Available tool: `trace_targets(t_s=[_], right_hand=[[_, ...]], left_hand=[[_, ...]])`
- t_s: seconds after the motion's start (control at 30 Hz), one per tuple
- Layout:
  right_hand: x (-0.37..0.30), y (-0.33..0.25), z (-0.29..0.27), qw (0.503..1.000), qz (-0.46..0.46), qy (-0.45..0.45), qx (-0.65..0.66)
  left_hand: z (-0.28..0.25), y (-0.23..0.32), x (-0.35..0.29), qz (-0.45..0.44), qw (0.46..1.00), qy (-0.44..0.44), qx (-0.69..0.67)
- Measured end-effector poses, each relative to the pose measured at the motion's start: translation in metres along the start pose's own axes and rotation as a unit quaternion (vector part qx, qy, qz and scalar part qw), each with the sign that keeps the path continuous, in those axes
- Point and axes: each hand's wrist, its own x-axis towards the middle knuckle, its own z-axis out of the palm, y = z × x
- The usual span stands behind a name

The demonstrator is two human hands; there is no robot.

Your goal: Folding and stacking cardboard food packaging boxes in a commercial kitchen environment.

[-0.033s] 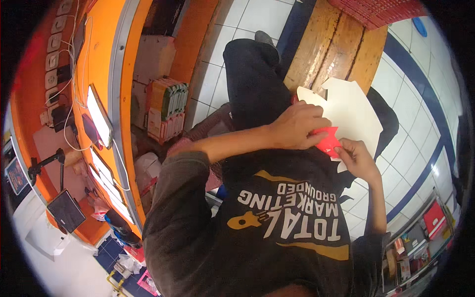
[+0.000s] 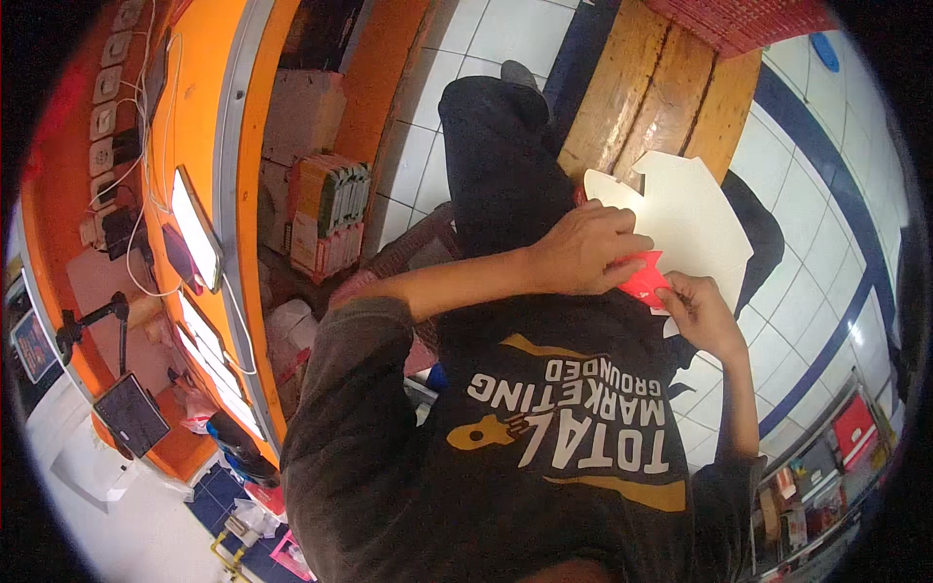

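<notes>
A die-cut sheet of thin cardboard [image 2: 690,209], cream on the face toward me, rests over my lap and the near end of the bench. Along its near left edge a red flap [image 2: 643,280] is turned up. My left hand [image 2: 591,248] is closed on the left part of this flap, its fingers curled over the edge. At the flap's right end, my right hand [image 2: 702,309] pinches the corner between thumb and fingers. A notch shows in the sheet's far left edge. My hands hide part of the fold.
The wooden bench [image 2: 632,92] extends ahead, with a stack of red items [image 2: 743,21] at its far end. On my left runs an orange counter [image 2: 190,117] with lit phone-like screens [image 2: 197,228] and cables. Flat packages [image 2: 328,216] stand below it. A cluttered shelf [image 2: 816,486] is at the lower right.
</notes>
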Motion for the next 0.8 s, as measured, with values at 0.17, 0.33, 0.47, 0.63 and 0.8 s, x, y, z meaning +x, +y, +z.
trace_targets(t_s=[0.17, 0.33, 0.47, 0.63, 0.8], right_hand=[[0.002, -0.04, 0.007, 0.996, 0.015, 0.02, -0.089], [0.009, -0.04, 0.005, 0.991, -0.012, 0.041, -0.127], [0.008, -0.04, 0.0, 0.989, -0.01, 0.019, -0.148], [0.003, -0.038, 0.005, 0.991, 0.006, 0.031, -0.13], [0.009, -0.024, 0.011, 0.98, -0.021, 0.051, -0.189]], left_hand=[[0.015, -0.007, -0.009, 0.024, 0.998, -0.038, 0.036], [0.01, -0.01, -0.007, 0.03, 0.998, -0.037, 0.031], [0.019, -0.006, -0.005, 0.045, 0.996, 0.023, 0.078], [0.02, -0.012, -0.005, 0.058, 0.994, -0.07, 0.063], [0.018, -0.007, -0.003, 0.033, 0.998, -0.042, 0.045]])
